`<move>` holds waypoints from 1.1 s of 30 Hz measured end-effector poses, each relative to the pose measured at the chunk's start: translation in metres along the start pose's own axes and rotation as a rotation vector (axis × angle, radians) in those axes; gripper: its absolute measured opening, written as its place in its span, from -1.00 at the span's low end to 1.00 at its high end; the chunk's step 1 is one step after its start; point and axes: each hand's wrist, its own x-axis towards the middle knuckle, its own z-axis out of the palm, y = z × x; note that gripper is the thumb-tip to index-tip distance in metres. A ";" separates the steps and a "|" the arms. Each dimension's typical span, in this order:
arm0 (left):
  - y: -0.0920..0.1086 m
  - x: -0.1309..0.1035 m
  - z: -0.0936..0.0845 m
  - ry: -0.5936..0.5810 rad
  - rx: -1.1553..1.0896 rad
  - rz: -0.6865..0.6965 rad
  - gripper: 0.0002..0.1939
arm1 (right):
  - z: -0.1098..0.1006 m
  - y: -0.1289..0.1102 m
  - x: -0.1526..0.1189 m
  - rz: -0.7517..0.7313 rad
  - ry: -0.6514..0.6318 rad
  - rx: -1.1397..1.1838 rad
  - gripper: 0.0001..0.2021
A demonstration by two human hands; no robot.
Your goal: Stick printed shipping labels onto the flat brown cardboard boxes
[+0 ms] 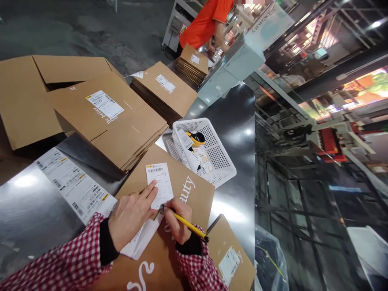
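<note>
My right hand (pixel 178 220) grips a yellow pen (pixel 190 227) with a black end, its tip at the lower edge of a white printed label sheet (pixel 159 184). Fingers of my left hand (pixel 131 214) lie spread and flat on that sheet, pressing it against a flat brown carton (pixel 200 194) with white lettering. Below my left hand, a folded white paper stack (pixel 142 240) rests on the same carton, partly hidden by the hand.
Stacked flat cartons (pixel 121 129) lie at the left, with more (pixel 172 89) behind. A label strip (pixel 75 182) crosses the metal table (pixel 18 202). A white basket (pixel 224 161) holds tape and papers. A labelled carton (pixel 233 254) sits lower right. A person in orange (pixel 203 26) stands beyond.
</note>
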 end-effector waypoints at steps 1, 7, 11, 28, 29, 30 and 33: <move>0.000 0.000 0.000 0.001 -0.002 0.000 -0.49 | 0.000 0.000 0.000 -0.007 -0.009 -0.003 -0.82; 0.000 0.000 -0.001 0.009 -0.010 0.004 -0.48 | 0.000 -0.003 0.002 0.007 0.012 -0.008 -0.82; -0.001 0.000 0.000 0.027 -0.028 0.013 -0.51 | -0.001 -0.002 0.001 -0.008 -0.007 -0.046 -0.82; -0.001 -0.030 0.008 0.380 -0.058 0.229 -0.73 | -0.030 0.011 0.057 0.096 0.073 0.147 -0.73; 0.000 -0.034 0.008 0.447 -0.048 0.253 -0.73 | -0.028 0.009 0.060 0.125 0.015 0.253 -0.71; 0.002 -0.039 0.007 0.512 -0.036 0.273 -0.73 | -0.026 0.006 0.061 0.183 -0.035 0.397 -0.68; 0.005 -0.054 0.002 0.649 0.021 0.308 -0.74 | -0.022 -0.004 0.056 0.348 -0.150 0.844 -0.65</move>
